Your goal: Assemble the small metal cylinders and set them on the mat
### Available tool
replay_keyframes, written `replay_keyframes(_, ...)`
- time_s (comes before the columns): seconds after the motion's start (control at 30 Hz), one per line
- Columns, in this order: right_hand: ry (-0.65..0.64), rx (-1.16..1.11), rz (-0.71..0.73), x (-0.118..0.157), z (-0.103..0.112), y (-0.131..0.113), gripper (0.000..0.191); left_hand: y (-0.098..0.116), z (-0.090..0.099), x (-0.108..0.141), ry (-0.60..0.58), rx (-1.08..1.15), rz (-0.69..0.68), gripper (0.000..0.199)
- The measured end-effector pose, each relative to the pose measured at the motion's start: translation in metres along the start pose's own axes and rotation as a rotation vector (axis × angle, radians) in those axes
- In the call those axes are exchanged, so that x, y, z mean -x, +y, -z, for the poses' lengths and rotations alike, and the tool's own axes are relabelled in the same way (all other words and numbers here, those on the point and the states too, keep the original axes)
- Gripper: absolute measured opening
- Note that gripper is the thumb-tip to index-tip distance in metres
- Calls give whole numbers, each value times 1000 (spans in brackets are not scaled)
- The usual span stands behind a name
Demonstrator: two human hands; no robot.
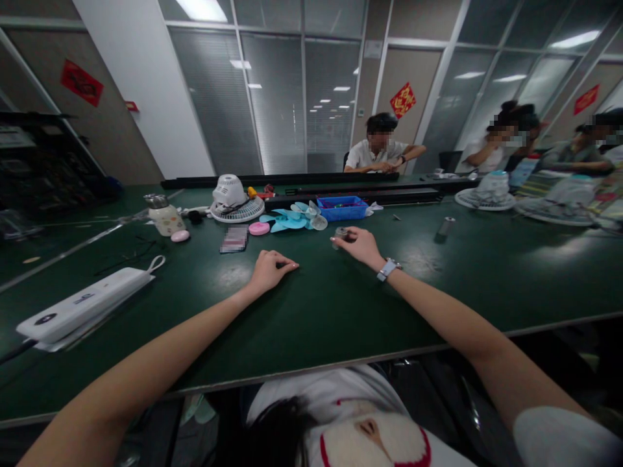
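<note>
My right hand grips a small grey, see-through-looking cylinder between thumb and fingers, just above or on the green table; I cannot tell which. To its left, my left hand rests low over the tabletop with thumb and fingertips pinched together. Whatever lies in that pinch, if anything, is too small to make out. Beyond both hands are blue fan blades, a blue plastic basket with small parts inside, and a pink round piece. Another small grey cylinder stands farther right.
A white power strip lies at the left, near a flask and a dark flat card-like object. White fan parts sit at the back, with more fans at right. Across the table sits a person; others are farther right.
</note>
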State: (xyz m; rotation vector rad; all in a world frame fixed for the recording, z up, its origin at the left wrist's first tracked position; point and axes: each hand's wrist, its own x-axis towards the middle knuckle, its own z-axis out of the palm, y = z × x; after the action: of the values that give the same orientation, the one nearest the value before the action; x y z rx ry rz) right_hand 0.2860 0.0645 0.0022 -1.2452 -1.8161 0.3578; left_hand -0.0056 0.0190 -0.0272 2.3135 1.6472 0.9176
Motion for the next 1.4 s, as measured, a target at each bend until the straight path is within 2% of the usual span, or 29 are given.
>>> replay_keyframes(0.1, 178, 228, -141, -24, 33, 45, 43, 1, 2, 1, 31, 26, -10, 25)
replay_keyframes(0.2, 279, 392, -262, -33, 61, 83, 44, 3, 3, 2, 78, 61, 5, 26)
replay_keyframes(0.33, 298, 484, -372, -31, 80, 116, 47, 7, 5, 2, 108, 67, 62, 28)
replay_keyframes(0.47, 254, 460, -462, -29, 84, 127, 46, 12, 6, 2, 111, 77, 129, 32)
replay_keyframes(0.57, 340, 502, -418, -28, 76, 112, 59, 12, 6, 2, 130, 101, 157, 33)
replay_keyframes(0.63, 411, 546, -255, -26, 63, 88, 68, 11, 5, 2, 150, 124, 173, 33)
replay_keyframes(0.7, 385, 518, -29, -18, 44, 54, 64, 10, 5, 1, 165, 139, 189, 33)
replay_keyframes(0.77, 225, 410, 188, -5, 21, 17, 53, 11, 5, 2, 174, 147, 207, 33)
replay_keyframes(0.83, -48, 287, 389, 11, -2, -19, 49, 12, 6, 2, 181, 153, 218, 33)
replay_keyframes(0.93, -363, 209, 553, 34, -30, -53, 50, 14, 7, 3, 195, 143, 214, 33)
replay_keyframes(1.03, -534, 198, 574, 45, -49, -62, 49, 14, 6, 3, 218, 116, 190, 32)
replay_keyframes(1.13, -611, 165, 571, 44, -60, -57, 43, 13, 5, 3, 232, 117, 164, 31)
replay_keyframes(1.3, -529, 30, 576, 37, -63, -52, 28, 14, 6, 3, 236, 97, 166, 30)
replay_keyframes(1.4, -444, -2, 488, 38, -58, -55, 20, 15, 7, 4, 232, 108, 166, 30)
